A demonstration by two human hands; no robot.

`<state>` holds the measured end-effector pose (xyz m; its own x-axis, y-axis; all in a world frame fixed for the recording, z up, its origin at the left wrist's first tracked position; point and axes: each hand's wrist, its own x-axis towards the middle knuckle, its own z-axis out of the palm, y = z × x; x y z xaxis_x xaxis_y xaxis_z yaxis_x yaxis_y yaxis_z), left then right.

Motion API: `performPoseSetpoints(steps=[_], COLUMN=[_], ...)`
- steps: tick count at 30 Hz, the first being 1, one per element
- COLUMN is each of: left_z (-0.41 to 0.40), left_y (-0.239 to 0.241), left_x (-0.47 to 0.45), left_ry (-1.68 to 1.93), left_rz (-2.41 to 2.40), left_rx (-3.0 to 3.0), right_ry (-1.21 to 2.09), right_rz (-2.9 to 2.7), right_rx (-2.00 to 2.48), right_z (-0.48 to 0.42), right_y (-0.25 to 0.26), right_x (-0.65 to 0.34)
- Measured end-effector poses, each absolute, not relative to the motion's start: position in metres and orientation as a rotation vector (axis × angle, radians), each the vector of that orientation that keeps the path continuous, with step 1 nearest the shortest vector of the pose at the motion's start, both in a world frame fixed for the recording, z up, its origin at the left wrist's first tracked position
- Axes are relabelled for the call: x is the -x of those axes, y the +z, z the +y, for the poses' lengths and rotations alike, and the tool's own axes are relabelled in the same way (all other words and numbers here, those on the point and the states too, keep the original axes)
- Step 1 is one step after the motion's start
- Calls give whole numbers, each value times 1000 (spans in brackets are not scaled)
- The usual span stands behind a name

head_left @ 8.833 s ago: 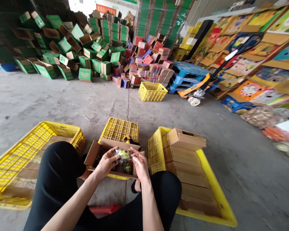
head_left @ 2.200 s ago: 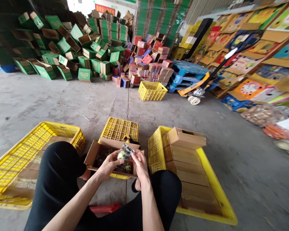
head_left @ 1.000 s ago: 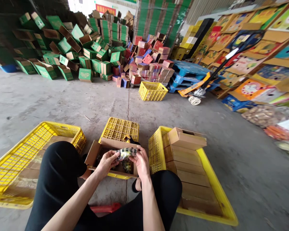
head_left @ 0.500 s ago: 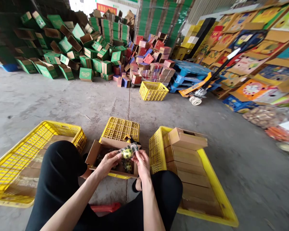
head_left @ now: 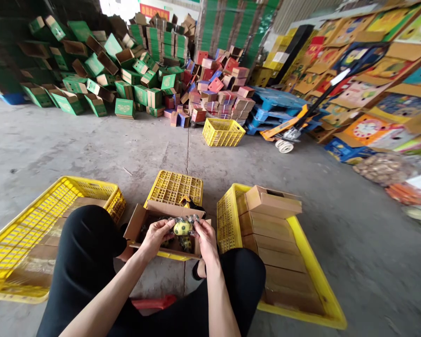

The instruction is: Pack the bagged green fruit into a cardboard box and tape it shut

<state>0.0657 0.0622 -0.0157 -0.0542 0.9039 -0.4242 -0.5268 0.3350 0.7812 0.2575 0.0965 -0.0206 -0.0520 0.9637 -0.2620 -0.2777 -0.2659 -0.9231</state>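
A yellow, rounded item in clear plastic wrap with dark marks point(head_left: 183, 228) is stretched between my hands, above an open cardboard box point(head_left: 135, 223). My left hand point(head_left: 158, 236) pinches one end of its wrap. At the other end, my right hand point(head_left: 205, 235) grips the plastic with closed fingers. Inside the box, a similar wrapped yellow item point(head_left: 185, 243) lies below, among dark, shiny plastic that I cannot make out clearly. The box rests on a yellow crate point(head_left: 177, 187) turned with its grid side up.
To my left stands a yellow crate point(head_left: 7, 243) with cardboard boxes in it. Another yellow crate point(head_left: 337, 313) at my right holds several closed boxes point(head_left: 284, 248). Farther off are a small yellow crate point(head_left: 223, 133), a pallet jack point(head_left: 291, 128), blue pallets point(head_left: 277, 100) and heaped green boxes point(head_left: 124, 107).
The wrapped yellow item has turned from a tilt to nearly level and moved slightly left. My right hand has shifted a little, still holding the wrap.
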Motion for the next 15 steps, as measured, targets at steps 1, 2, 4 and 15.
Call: performPoseSetpoints(steps=[1,2,4,15], left_z=[62,62,62,62], left_y=[-15,-14,-13,-15], left_x=[-66,-66,-65,-67], left_ry=[1222,1214,1199,1259], left_rz=[1081,1063,1014,1047], left_rx=[-438,-433,-419,-367], right_ry=[1531,1528,1515,1607], right_rz=[-853,-846,-836,-844], right_rx=[1169,1166,1162,1086], right_z=[96,96,97,96], right_y=[-21,-21,-22,-22], right_x=[-258,-257,-258,-257])
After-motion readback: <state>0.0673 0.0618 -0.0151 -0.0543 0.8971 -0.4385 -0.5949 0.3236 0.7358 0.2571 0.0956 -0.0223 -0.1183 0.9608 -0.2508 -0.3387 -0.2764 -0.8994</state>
